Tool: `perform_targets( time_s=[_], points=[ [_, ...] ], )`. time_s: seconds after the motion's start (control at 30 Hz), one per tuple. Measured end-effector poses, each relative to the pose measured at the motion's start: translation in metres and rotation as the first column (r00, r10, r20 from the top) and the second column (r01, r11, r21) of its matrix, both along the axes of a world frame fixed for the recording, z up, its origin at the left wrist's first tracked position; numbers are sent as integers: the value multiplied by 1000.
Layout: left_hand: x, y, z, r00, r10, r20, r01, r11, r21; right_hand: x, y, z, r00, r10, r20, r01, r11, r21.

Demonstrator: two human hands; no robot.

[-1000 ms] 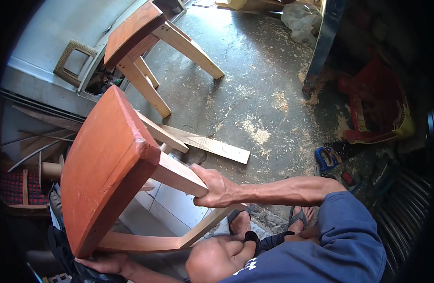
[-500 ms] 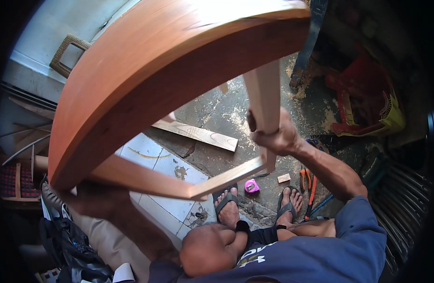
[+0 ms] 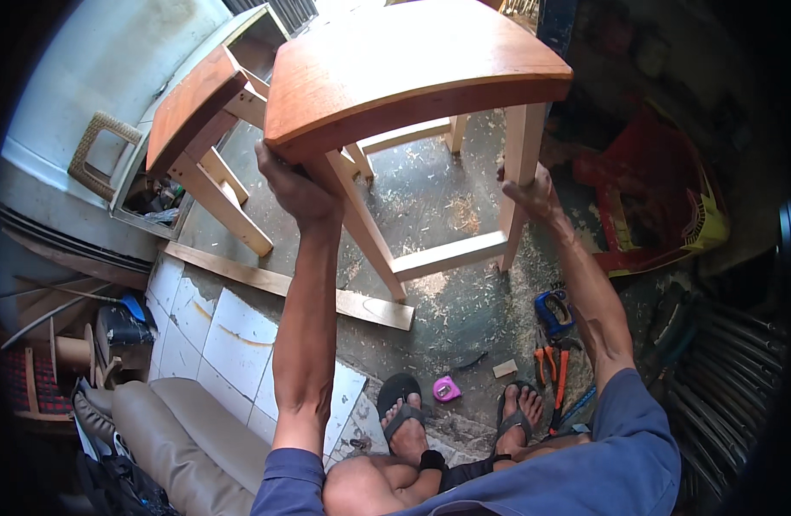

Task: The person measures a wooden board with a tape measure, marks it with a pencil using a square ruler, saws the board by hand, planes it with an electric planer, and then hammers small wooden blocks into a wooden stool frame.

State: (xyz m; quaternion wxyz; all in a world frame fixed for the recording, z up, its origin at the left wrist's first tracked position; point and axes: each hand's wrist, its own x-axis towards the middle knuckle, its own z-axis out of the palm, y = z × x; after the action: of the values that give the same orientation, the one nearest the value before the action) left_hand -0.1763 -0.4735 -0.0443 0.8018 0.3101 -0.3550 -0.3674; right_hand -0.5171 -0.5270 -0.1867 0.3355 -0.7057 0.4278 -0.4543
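A wooden stool (image 3: 412,77) with a reddish-brown, curved-edge seat and pale legs stands nearly upright in front of me, its legs at or near the floor. My left hand (image 3: 305,193) grips it at the near left corner, just under the seat, with the fingertips partly hidden. Around the near right leg (image 3: 523,142) my right hand (image 3: 533,193) is closed, well below the seat. A pale stretcher (image 3: 447,255) joins the two near legs.
Left of it stands a similar stool (image 3: 202,120). A loose plank (image 3: 283,282) lies on the floor near my feet. Close by are a pink tape measure (image 3: 446,389), a wood offcut (image 3: 504,369) and orange-handled pliers (image 3: 546,365). A broken red plastic chair (image 3: 615,211) sits at right.
The stool has moved away from me and down, from raised and tilted close to my head to nearly upright. My left hand, mostly hidden before, now shows at the seat's corner.
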Motion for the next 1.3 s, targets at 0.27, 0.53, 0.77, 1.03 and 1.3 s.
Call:
perform_targets(
  time_s=[0.27,0.53,0.77,1.03,1.3],
  points=[
    [39,-25,-73,899,63,434,-167,964,206,5,-8,-9,968,-200,-152,206,978,29],
    [86,177,-286,-448,-640,625,-386,768,511,-59,266,-101,901,-81,-426,231,920,316],
    [31,158,-259,-597,-441,670,-111,873,476,25,376,-135,678,477,-559,-502,856,122],
    [-94,190,-251,-42,-478,877,94,872,480,82,361,-154,756,464,-462,-412,885,215],
    [-67,253,-253,153,-730,666,118,683,721,64,339,-155,962,271,-28,-177,699,693]
  ],
)
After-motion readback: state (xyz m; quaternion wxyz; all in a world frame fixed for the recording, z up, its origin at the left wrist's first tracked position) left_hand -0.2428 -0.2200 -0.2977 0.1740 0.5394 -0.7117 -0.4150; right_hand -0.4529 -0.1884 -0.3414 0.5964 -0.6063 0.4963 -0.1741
